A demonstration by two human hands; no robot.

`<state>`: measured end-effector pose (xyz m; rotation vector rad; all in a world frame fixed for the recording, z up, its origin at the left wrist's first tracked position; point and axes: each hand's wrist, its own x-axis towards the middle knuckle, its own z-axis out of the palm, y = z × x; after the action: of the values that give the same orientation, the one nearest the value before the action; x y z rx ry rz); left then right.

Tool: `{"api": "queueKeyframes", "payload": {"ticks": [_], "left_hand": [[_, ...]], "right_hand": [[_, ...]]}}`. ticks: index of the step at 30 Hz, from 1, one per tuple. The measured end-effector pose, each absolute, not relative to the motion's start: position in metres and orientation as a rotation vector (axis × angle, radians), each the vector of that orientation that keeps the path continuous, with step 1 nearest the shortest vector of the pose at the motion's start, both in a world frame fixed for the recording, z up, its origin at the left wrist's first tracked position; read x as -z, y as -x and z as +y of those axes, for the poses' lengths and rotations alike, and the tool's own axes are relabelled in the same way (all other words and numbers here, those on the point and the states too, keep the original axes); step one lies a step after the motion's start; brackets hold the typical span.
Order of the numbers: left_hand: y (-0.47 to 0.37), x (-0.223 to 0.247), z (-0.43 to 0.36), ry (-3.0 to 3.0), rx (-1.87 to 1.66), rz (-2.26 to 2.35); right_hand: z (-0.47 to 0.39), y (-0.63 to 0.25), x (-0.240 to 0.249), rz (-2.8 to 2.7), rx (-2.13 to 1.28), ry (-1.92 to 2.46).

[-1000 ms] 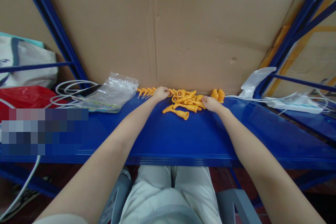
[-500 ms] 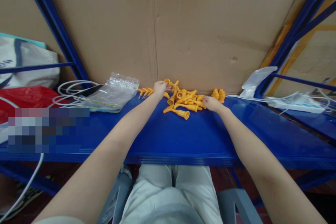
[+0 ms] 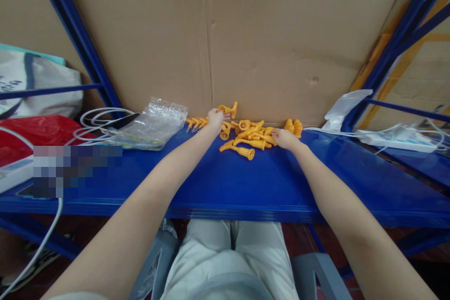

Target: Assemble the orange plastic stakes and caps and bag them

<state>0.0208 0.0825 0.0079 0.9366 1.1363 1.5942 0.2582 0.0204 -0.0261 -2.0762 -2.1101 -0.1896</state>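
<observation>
Pinched in my left hand (image 3: 215,118) is an orange plastic handle (image 3: 230,110) with a flared, cup-like end and a curved grip, raised above the heap near the cardboard. My right hand (image 3: 284,138) rests at the heap's right end, its fingers closed on an orange plastic piece (image 3: 269,131) that they partly hide. Between both hands lies a loose heap of similar orange handles (image 3: 251,137); one handle (image 3: 243,151) lies at its front. Left of my left hand, several orange pieces with thin spirals (image 3: 196,123) sit in a row, partly behind my wrist.
A tall cardboard sheet (image 3: 263,42) backs the blue shelf (image 3: 242,187). Clear plastic bags (image 3: 154,122) and white cables (image 3: 101,115) lie left. More orange pieces (image 3: 293,127) stand right, with a white power strip (image 3: 397,140) farther off. Blue posts (image 3: 79,42) flank the shelf.
My left hand has lifted the orange handle up out of the heap, and its curved end now shows clear of the others. My right hand has stayed in place.
</observation>
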Motion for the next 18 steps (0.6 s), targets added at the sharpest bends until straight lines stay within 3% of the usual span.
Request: {"api": "queueKeyframes", "payload": {"ticks": [18], "left_hand": [[-0.033,0.021,0.086,-0.959,-1.273,1.124]], "right_hand": [[0.014,-0.254,0.019,-2.059,0.159,2.112]]}}
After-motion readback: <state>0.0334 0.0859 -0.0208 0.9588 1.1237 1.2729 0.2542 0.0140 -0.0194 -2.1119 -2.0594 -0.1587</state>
